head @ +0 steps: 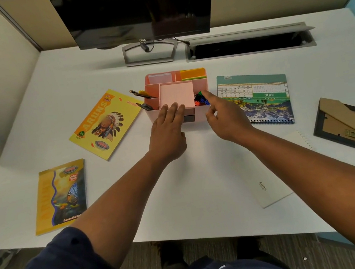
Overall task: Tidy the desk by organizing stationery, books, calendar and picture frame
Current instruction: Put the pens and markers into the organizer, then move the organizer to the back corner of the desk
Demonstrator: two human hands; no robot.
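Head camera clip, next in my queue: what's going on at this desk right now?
A person is working at a pink desk organizer in the middle of the white desk. The left hand rests flat on its front edge, steadying it, while the right hand reaches with a fingertip to the coloured pins in its right compartment. Two notebooks lie flat to the left; the calendar and a face-down picture frame lie to the right, not yet tidied.
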